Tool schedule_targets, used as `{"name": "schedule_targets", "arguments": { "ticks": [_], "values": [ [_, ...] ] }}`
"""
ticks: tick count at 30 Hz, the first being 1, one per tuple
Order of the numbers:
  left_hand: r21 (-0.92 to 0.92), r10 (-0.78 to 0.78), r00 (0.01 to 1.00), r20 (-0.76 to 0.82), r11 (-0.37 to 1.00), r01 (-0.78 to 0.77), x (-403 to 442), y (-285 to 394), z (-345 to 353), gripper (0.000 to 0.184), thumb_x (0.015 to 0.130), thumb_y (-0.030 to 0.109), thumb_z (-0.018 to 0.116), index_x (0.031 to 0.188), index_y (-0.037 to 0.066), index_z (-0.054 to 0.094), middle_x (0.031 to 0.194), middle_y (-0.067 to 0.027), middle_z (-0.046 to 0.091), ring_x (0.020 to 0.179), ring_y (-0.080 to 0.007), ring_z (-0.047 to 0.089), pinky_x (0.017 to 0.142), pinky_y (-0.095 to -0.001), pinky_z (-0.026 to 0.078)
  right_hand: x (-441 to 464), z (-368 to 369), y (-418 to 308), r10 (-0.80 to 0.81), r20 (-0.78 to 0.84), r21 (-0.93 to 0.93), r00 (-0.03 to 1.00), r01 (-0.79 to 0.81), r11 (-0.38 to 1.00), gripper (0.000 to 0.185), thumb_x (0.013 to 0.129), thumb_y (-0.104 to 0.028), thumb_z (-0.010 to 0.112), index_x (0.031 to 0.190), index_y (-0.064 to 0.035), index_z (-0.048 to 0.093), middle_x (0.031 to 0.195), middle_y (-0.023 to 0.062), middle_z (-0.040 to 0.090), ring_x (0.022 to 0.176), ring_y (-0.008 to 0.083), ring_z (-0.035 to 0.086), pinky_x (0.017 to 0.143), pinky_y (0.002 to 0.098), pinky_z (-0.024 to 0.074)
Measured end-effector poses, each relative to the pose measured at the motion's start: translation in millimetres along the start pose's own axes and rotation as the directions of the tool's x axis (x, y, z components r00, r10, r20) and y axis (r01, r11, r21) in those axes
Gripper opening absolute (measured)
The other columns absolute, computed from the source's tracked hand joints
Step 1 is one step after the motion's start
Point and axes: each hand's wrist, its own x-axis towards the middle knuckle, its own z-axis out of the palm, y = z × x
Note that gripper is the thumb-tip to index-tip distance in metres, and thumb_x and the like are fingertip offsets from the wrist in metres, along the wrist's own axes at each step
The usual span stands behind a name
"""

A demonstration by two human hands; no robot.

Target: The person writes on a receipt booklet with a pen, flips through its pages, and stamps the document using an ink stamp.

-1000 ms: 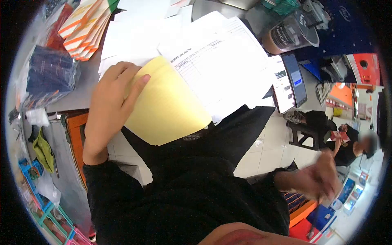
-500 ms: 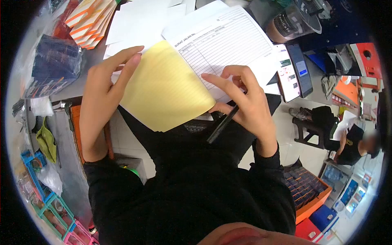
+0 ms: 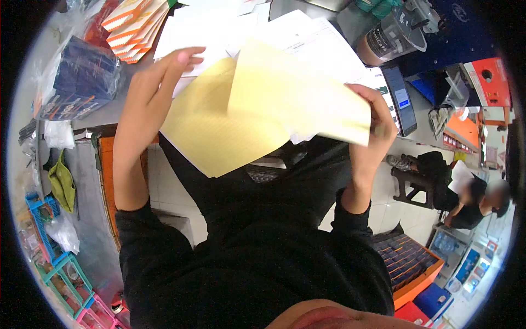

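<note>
My right hand (image 3: 375,123) pinches the edge of a yellow ruled sheet (image 3: 296,90), which is lifted, curved and blurred by motion. Under it lies another yellow sheet (image 3: 213,137) of the form pad, its near corner hanging over the table edge above my lap. To the left, my left hand (image 3: 159,82) is over the pad's upper left edge, fingers stretched out and holding nothing. A white printed form (image 3: 323,41) shows behind the raised sheet, partly covered. The pen seen before in my right hand is not visible now.
White papers (image 3: 197,27) spread at the back. On the right stand a drink cup (image 3: 383,41) and a phone (image 3: 399,96) beside another, partly covered phone. At left are orange-striped packets (image 3: 134,30) and a dark blue wrapped box (image 3: 82,77). Another person (image 3: 471,197) sits far right.
My right hand has moved right and up, raising a yellow sheet across the white form. My left hand has shifted slightly right and up. The pen has gone out of sight.
</note>
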Motion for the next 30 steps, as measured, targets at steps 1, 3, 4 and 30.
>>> {"name": "schedule_targets", "arguments": {
  "ticks": [1, 3, 4, 30],
  "values": [
    [-0.002, 0.053, 0.999, 0.009, 0.999, -0.053, 9, -5, -1, 0.041, 0.106, 0.028, 0.045, 0.131, -0.001, 0.06, 0.12, -0.0154, 0.068, 0.112, -0.0183, 0.062, 0.101, -0.0335, 0.043, 0, -1, 2, 0.096, -0.051, -0.031, 0.994, -0.098, 0.995, 0.023, 0.081, 0.003, 0.069, 0.105, 0.0039, 0.069, 0.089, 0.0071, 0.069, 0.086, 0.011, 0.065, 0.076, 0.0224, 0.0501],
    [-0.058, 0.149, 0.987, 0.054, 0.988, -0.146, 34, -12, 10, 0.04, 0.106, 0.029, 0.047, 0.133, 0.003, 0.059, 0.121, -0.0134, 0.068, 0.113, -0.0183, 0.061, 0.1, -0.0332, 0.044, 2, 1, 8, 0.298, -0.144, -0.077, 0.943, -0.311, 0.947, 0.015, 0.087, -0.01, 0.074, 0.09, 0.0036, 0.069, 0.074, 0.0026, 0.066, 0.071, 0.0051, 0.056, 0.062, 0.0206, 0.0418],
    [-0.086, 0.198, 0.978, 0.071, 0.978, -0.192, 49, -15, 18, 0.04, 0.105, 0.03, 0.047, 0.134, 0.004, 0.059, 0.121, -0.0124, 0.067, 0.113, -0.0183, 0.061, 0.099, -0.0331, 0.044, 4, -1, 12, 0.37, -0.153, -0.142, 0.917, -0.39, 0.91, 0.019, 0.088, -0.015, 0.076, 0.085, 0.0029, 0.069, 0.071, 0.0014, 0.065, 0.065, 0.0037, 0.052, 0.057, 0.0206, 0.0375],
    [-0.457, 0.284, 0.905, 0.316, 0.882, -0.117, 134, -21, 83, 0.048, 0.091, 0.022, 0.072, 0.134, 0.009, 0.054, 0.116, -0.0157, 0.068, 0.092, -0.0221, 0.073, 0.081, -0.0316, 0.057, 5, 3, 10, 0.407, -0.267, 0.03, 0.874, -0.414, 0.91, 0.022, 0.093, -0.016, 0.072, 0.082, 0.001, 0.066, 0.071, -0.002, 0.061, 0.065, 0.0024, 0.048, 0.058, 0.0197, 0.0334]
  ]
}}
